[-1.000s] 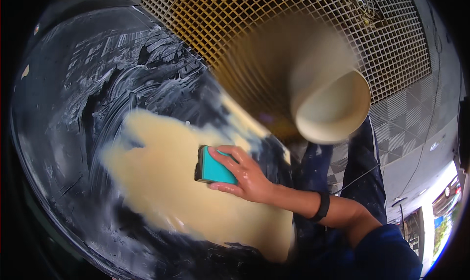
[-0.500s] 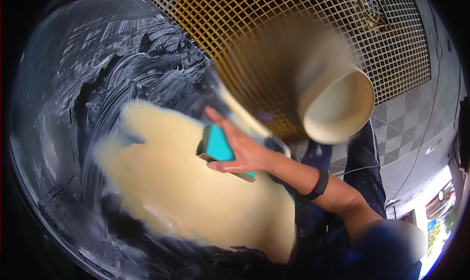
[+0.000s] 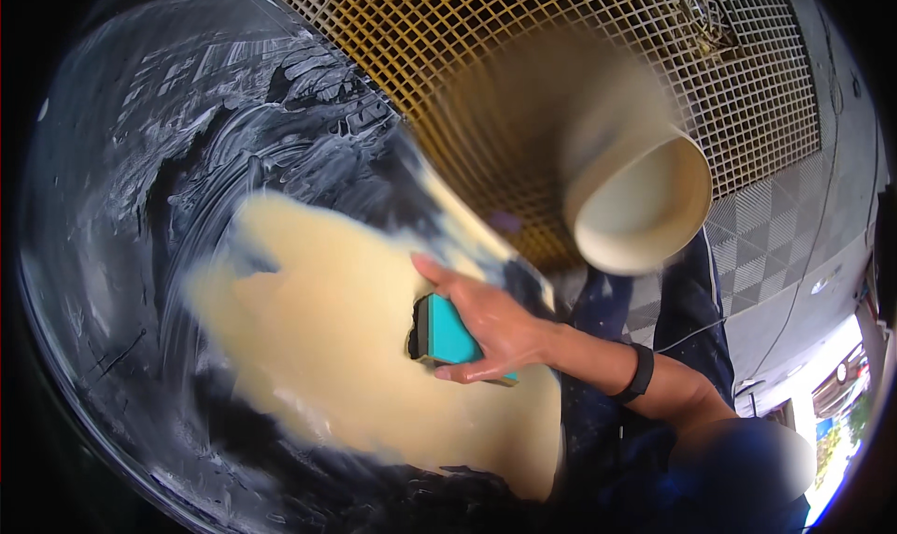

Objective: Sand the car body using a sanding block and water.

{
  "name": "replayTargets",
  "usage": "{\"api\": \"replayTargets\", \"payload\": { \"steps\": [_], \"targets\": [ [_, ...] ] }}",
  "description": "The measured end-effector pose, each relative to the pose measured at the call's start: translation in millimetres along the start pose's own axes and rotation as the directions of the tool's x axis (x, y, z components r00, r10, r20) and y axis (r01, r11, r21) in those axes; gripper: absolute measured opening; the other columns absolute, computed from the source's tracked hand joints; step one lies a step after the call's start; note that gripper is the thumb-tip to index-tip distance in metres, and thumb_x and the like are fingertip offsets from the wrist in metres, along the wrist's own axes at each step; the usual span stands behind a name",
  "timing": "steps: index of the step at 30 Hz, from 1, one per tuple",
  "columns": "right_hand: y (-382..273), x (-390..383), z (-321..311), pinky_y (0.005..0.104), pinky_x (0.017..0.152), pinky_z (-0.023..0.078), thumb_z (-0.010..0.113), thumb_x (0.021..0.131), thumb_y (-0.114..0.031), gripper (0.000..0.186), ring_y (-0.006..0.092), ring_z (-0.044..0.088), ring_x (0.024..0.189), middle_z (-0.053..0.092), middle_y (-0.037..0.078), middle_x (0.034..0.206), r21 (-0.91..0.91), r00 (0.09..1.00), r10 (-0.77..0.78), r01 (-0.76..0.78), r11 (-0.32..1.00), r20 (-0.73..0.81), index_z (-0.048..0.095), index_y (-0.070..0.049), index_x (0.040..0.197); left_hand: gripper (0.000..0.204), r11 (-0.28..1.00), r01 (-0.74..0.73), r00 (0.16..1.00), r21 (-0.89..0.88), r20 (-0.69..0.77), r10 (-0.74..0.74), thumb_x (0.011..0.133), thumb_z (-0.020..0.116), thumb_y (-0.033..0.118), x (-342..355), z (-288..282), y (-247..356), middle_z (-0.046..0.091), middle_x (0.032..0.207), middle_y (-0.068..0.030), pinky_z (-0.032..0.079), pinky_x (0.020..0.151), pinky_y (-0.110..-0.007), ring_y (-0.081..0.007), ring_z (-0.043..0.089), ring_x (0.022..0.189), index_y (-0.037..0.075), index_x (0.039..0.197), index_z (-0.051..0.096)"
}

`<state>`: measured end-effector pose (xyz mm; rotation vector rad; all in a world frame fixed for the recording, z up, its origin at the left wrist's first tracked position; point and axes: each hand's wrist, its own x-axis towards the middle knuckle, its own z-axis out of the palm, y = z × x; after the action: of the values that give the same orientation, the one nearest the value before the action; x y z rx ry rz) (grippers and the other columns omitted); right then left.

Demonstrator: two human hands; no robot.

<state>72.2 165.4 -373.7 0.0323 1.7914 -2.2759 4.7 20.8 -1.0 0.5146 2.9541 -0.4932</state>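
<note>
My right hand (image 3: 495,327) is closed over a turquoise sanding block (image 3: 454,332) with a dark layer beneath, its fingers and thumb spread along opposite sides. The block lies flat against a beige patch (image 3: 346,347) on a large curved black panel (image 3: 103,254). Dark marks and wet-looking whitish smears surround the patch. A black band (image 3: 637,375) circles my right wrist. My left hand does not show.
Right of the panel's edge is a pale round container (image 3: 645,202) with whitish contents, partly smeared by blur. Behind it lies a yellowish grating (image 3: 448,29). Dark-trousered legs (image 3: 687,319) stand below the container, beside patterned floor tiles (image 3: 766,226). A thin cable (image 3: 811,244) crosses the floor.
My right hand has slid the sanding block a short way right and down across the beige patch. The container is almost unmoved.
</note>
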Motion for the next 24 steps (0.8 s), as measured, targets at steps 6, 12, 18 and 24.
{"api": "replayTargets", "payload": {
  "steps": [6, 12, 18, 24],
  "targets": [
    [-6.1, -32.7, 1.2, 0.0466, 0.115, 0.035, 0.08, 0.079, -0.037, 0.101, 0.0439, 0.032, 0.145, 0.026, 0.028, 0.157, 0.036, 0.998, -0.038, 0.04, 0.999, -0.054, 0.023, 0.005, 0.15, 0.086, 0.999, -0.005, 1.0, -0.034, -0.018, 0.005, 0.09, 0.059, 0.068, -0.9, 4.8, 3.9, 0.031, 0.153, -0.0348, 0.033, 0.112, -0.06, -0.0496, 0.037, 0.139, -0.004, 0.136, 0.047],
    [43.0, -95.1, -36.4, 0.0394, 0.104, 0.038, 0.073, 0.084, -0.022, 0.086, 0.0345, 0.048, 0.113, 0.044, 0.019, 0.119, 0.088, 0.917, 0.323, -0.311, 0.946, -0.234, 0.028, 0.003, 0.153, 0.081, 1.0, 0.011, 0.999, -0.014, -0.032, -0.011, 0.091, 0.06, 0.064, -2.2, 6.6, 6.1, 0.032, 0.153, -0.033, 0.033, 0.112, -0.06, -0.0484, 0.037, 0.139, -0.003, 0.135, 0.049],
    [110.8, -138.2, -111.1, 0.0494, 0.105, 0.041, 0.056, 0.093, -0.039, 0.067, 0.0457, 0.052, 0.124, 0.048, 0.032, 0.135, -0.156, 0.614, 0.497, -0.711, 0.686, -0.613, 0.038, 0.001, 0.144, 0.079, 0.996, -0.058, 0.998, 0.062, -0.028, 0.06, 0.093, 0.059, 0.063, -1.7, 5.1, -1.6, 0.034, 0.151, -0.0341, 0.033, 0.112, -0.061, -0.0486, 0.038, 0.138, -0.003, 0.135, 0.048],
    [261.3, -125.0, -148.9, 0.0549, 0.099, 0.047, 0.057, 0.091, -0.049, 0.071, 0.0493, 0.058, 0.115, 0.057, 0.033, 0.125, -0.325, 0.459, 0.627, -0.889, 0.324, -0.63, 0.044, 0.006, 0.135, 0.084, 0.998, 0.016, 1.0, 0.057, -0.023, -0.015, 0.09, 0.059, 0.067, -1.2, 12.3, 7.9, 0.031, 0.154, -0.0328, 0.03, 0.114, -0.062, -0.0483, 0.034, 0.141, -0.001, 0.138, 0.045]
  ]
}}
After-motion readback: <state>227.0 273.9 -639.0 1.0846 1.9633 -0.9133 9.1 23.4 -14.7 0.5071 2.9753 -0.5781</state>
